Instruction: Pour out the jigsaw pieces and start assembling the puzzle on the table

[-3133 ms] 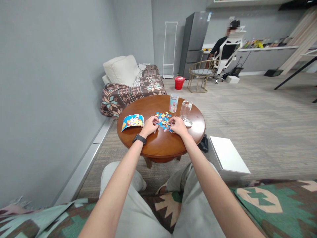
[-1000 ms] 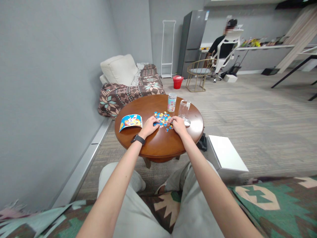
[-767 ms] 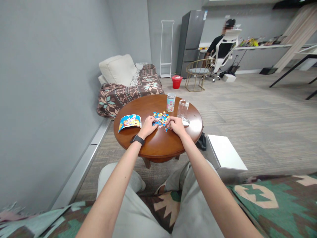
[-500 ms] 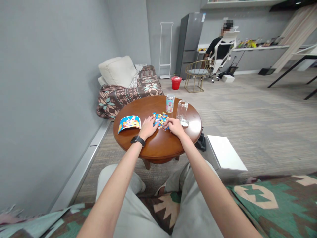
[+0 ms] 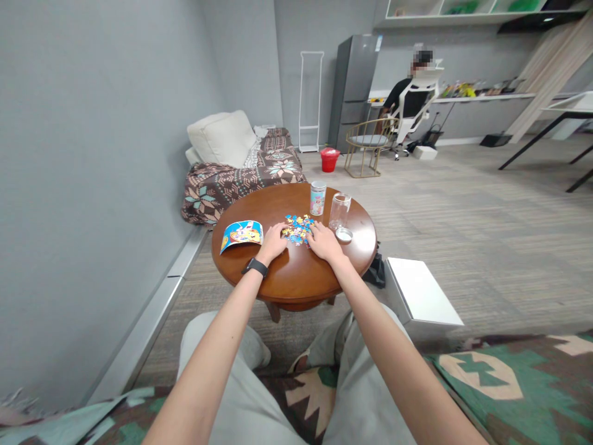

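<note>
A pile of small coloured puzzle pieces (image 5: 296,226) lies on a round brown wooden table (image 5: 296,278). My left hand (image 5: 273,241), with a black watch on its wrist, rests flat at the pile's left edge, fingers stretched out. On the right edge of the pile lies my right hand (image 5: 325,241), also flat with fingers spread. Both touch the pieces. A colourful picture sheet (image 5: 241,234) lies curled to the left. Behind the pile stand a small printed tin (image 5: 317,198) and a clear glass jar (image 5: 340,211), with a round lid (image 5: 344,234) beside the jar.
A white box (image 5: 422,290) sits on the floor right of the table. A patterned sofa with white cushions (image 5: 241,164) stands behind. Further back are a red bucket (image 5: 329,159), a gold chair (image 5: 365,145), a fridge, and a person seated at a desk (image 5: 410,99).
Both hands have gone from pinching at pieces to lying flat against the sides of the pile, which is now gathered tighter. The camera has tilted up a little.
</note>
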### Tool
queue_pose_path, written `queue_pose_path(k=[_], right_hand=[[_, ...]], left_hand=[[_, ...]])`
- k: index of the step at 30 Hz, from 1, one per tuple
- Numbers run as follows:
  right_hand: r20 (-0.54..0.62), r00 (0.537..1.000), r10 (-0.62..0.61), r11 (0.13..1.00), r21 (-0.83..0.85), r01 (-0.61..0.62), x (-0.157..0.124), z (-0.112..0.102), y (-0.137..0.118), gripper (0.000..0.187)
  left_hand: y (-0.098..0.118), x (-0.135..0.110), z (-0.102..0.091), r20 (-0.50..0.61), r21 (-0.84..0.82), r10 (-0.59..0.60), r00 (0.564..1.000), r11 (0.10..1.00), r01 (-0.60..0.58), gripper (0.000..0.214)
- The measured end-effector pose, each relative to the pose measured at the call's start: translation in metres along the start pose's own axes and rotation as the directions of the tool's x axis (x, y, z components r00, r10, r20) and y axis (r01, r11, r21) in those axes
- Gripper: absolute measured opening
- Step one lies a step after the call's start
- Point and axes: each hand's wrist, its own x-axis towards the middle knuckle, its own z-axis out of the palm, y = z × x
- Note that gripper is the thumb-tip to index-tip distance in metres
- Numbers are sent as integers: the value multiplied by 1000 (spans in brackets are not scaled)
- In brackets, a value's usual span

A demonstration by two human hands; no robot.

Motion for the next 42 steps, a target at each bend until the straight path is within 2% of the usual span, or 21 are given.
queue_pose_path(k=[4, 9, 14, 19, 23, 26, 31, 34, 37, 42], right_hand=[[120, 990, -73, 997, -7, 74, -2, -3, -4, 46], [158, 977, -141, 989, 74, 131, -1, -3, -1, 45], [105, 967, -233, 965, 145, 217, -2, -3, 1, 41], [38, 954, -298, 934, 217, 283, -4, -2, 1, 34], [-45, 956, -288, 944, 156, 292, -4, 0, 0, 36], [-83, 960, -266, 957, 95, 273, -3, 1, 0, 37], [-130, 972, -195, 980, -2, 197, 5, 4, -2, 40], [-73, 979, -189, 980, -78, 183, 23, 9, -7, 44], [46, 985, -168, 975, -139, 172, 46, 14, -17, 49], [284, 956, -71, 977, -174, 124, 73, 19, -34, 55]], left_hand=[[3, -2, 0, 42, 74, -47, 998, 996, 44, 54], [2, -4, -1, 35, -24, -20, 999, 999, 21, 36], [2, -7, -4, 20, -114, -21, 1000, 993, 23, 20], [6, -9, -6, 19, -115, -30, 999, 993, 32, 14], [7, -12, -4, 3, -97, -23, 1000, 995, 24, 20], [8, -14, -3, 22, -43, 23, 999, 999, -22, 21], [12, -17, -3, 6, 23, 74, 997, 997, -74, 23], [14, -19, -2, -68, 115, 87, 994, 990, -79, 24], [15, -20, -1, -152, 188, 72, 986, 981, -43, 24], [16, -21, -1, -171, 269, 77, 982, 963, -29, 22]])
